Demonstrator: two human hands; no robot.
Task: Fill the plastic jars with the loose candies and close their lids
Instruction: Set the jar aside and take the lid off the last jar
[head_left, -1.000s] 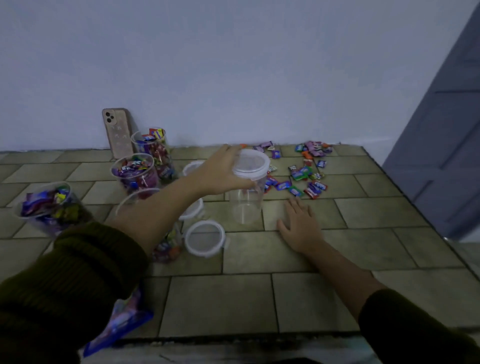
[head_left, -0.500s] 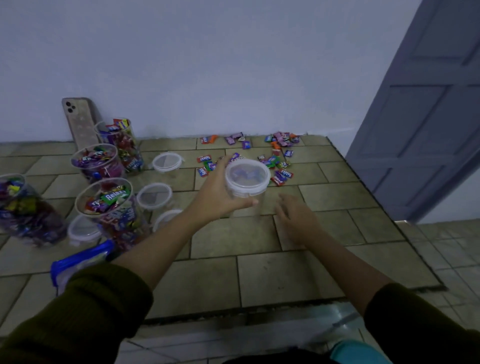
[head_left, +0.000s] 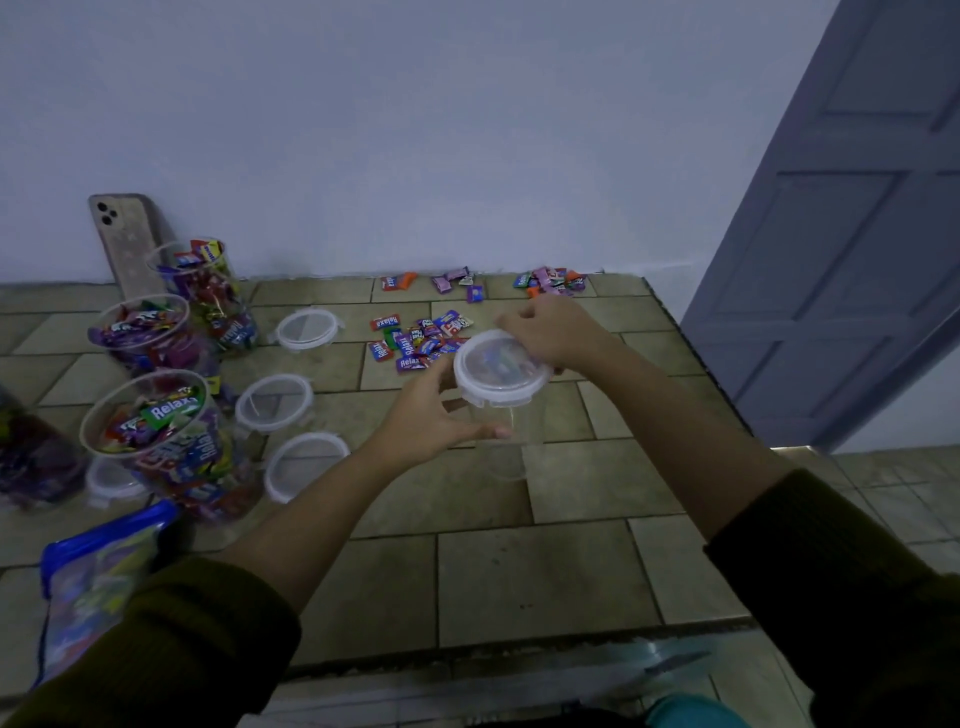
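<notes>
An empty clear plastic jar (head_left: 511, 434) with a white-rimmed lid (head_left: 500, 370) on top is held above the tiled ledge. My left hand (head_left: 431, 415) grips the jar's side just under the lid. My right hand (head_left: 553, 332) curls over the lid's far right rim. Loose wrapped candies (head_left: 415, 340) lie on the tiles just behind the jar, with more candies (head_left: 550, 280) along the wall. Three open jars (head_left: 171, 441) full of candies stand at the left.
Several loose lids (head_left: 306, 328) lie between the filled jars and my left arm. A phone (head_left: 127, 241) leans on the wall at back left. A blue candy bag (head_left: 98, 577) lies near left. The ledge's edge (head_left: 696, 364) drops off at right beside a grey door (head_left: 852, 234).
My right hand rose from the tiles and took hold of the lid's rim. My left hand slid from the lid down to the jar's side. The view shifted right.
</notes>
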